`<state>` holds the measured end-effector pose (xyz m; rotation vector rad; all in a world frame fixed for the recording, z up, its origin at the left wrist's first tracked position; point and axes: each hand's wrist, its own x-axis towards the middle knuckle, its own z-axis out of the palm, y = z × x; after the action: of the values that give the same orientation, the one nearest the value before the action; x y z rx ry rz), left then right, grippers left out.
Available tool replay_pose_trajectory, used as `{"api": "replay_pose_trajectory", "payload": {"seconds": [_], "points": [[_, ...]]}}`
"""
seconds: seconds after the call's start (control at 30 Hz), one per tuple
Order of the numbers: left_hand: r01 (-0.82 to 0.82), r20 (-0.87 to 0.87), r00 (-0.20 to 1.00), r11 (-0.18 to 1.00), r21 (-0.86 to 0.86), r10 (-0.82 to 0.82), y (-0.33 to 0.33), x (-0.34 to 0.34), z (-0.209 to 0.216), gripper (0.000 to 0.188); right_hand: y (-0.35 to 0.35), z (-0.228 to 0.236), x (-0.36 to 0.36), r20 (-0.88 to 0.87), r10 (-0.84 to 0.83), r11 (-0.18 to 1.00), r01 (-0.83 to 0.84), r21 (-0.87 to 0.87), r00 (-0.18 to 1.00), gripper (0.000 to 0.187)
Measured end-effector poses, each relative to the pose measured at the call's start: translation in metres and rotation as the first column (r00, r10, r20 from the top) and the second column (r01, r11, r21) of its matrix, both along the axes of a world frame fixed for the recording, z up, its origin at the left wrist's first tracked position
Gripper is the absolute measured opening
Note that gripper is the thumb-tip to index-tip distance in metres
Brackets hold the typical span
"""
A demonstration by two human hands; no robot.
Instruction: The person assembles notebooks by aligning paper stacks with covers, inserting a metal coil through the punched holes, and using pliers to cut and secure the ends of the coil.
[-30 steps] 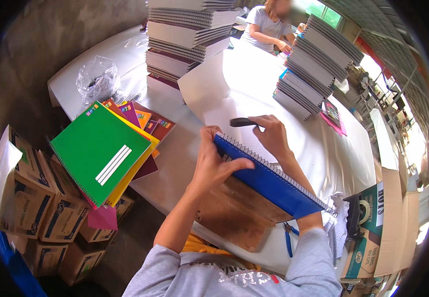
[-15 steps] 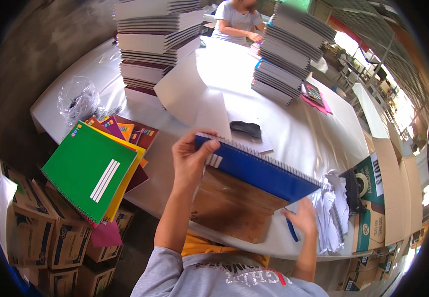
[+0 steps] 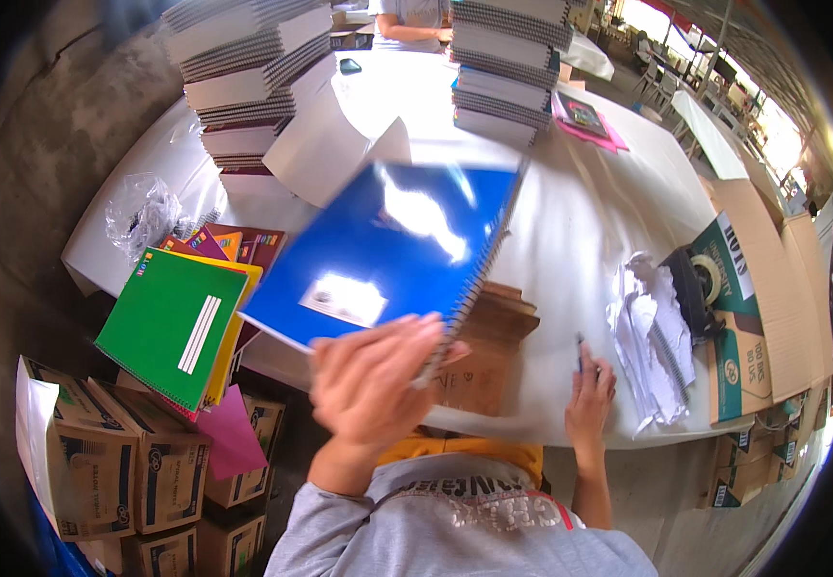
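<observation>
Across the middle of the scene extends a broad worktop (image 3: pixel 580 250) under white sheeting. On its far side stand a tall left stack (image 3: pixel 258 91) and a tall right stack (image 3: pixel 505 87) of wire-bound notebooks with pale page edges. Left of centre, above the near part of the worktop, is a glossy blue spiral-bound notebook (image 3: pixel 368 240), its metal coil facing right. Handling: expect moderate weight, a semi-stiff, slippery cover and pages that can fan or sag. Take hold near the coil, gripping cover and pages together; avoid crushing the wire. Partly beneath it, toward the right, is a brown, flat, block-like board (image 3: pixel 484 370). Hands: the left hand (image 3: pixel 378 380) is blurred but closed over the notebook's near corner, fingers across the cover beside the coil. At near right, the right hand (image 3: pixel 590 392) is narrow, fingers closed around a dark, slim tool (image 3: pixel 581 348); its type cannot be determined.
</observation>
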<state>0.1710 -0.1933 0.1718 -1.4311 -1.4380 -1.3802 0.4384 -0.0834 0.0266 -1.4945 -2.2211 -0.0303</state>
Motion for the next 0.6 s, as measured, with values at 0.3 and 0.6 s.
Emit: {"api": "replay_pose_trajectory", "payload": {"seconds": [0.3, 0.6], "points": [[0.11, 0.056, 0.993, 0.974, -0.197, -0.101, 0.005, 0.027, -0.077, 0.035, -0.062, 0.101, -0.059, -0.435, 0.527, 0.836, -0.537, 0.112, 0.73, 0.035], [0.111, 0.019, 0.994, 0.971, -0.213, -0.109, 0.001, 0.029, -0.077, 0.038, -0.071, 0.094, -0.058, -0.383, 0.531, 0.829, -0.557, 0.049, 0.756, 0.037]]}}
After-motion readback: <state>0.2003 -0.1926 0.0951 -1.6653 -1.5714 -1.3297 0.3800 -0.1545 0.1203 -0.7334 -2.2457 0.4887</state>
